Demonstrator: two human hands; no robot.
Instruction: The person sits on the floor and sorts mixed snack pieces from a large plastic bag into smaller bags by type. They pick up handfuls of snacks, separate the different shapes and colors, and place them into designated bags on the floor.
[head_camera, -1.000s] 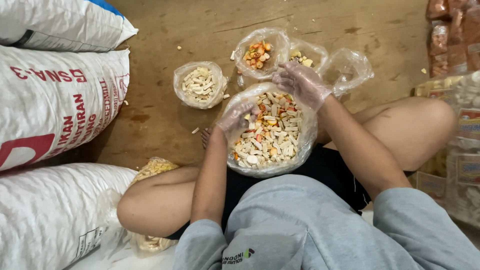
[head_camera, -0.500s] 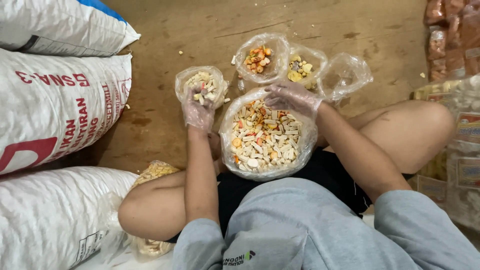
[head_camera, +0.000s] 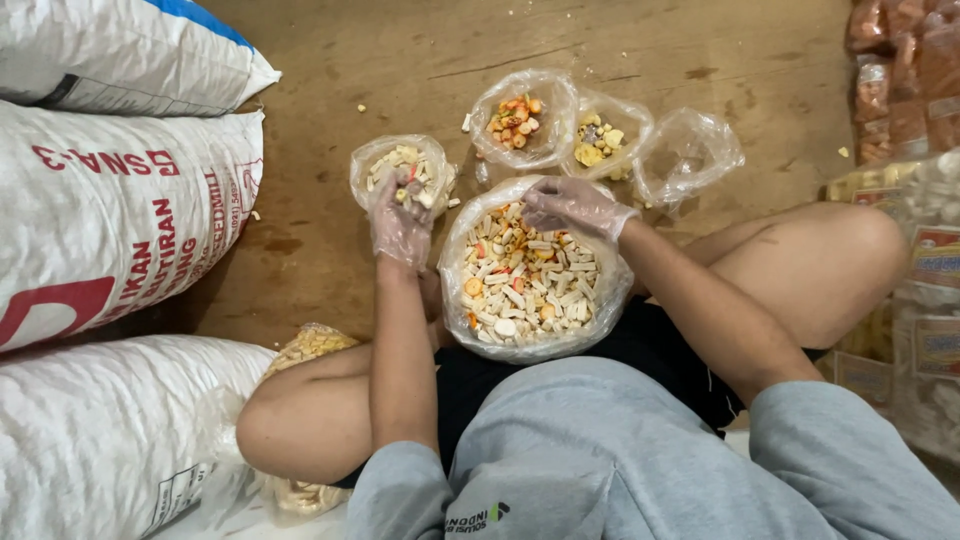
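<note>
Big clear bag of mixed crackers (head_camera: 525, 275) rests in lap, mouth open. Right hand (head_camera: 570, 205), gloved, fingers curled on bag's far rim, gripping plastic. Left hand (head_camera: 400, 215), gloved, closed round few pieces over small bag of pale crackers (head_camera: 400, 165) on floor (head_camera: 330, 100). Beyond: orange-cracker bag (head_camera: 515, 120), yellow-cracker bag (head_camera: 600, 140), empty bag (head_camera: 690, 150). White sacks (head_camera: 110, 210) along floor's left edge.

Three big white sacks (head_camera: 110, 215) stacked at left w/ red print; top one has a blue edge. Brown floor (head_camera: 330, 60) w/ a few crumbs. Far side: small clear bag of orange bits (head_camera: 518, 118), bag of yellow bits (head_camera: 600, 140), near-empty clear bag (head_camera: 690, 150). Right edge: packed snack bags (head_camera: 900, 70) & clear packets (head_camera: 935, 300). Another filled bag (head_camera: 310, 345) by the knee.
</note>
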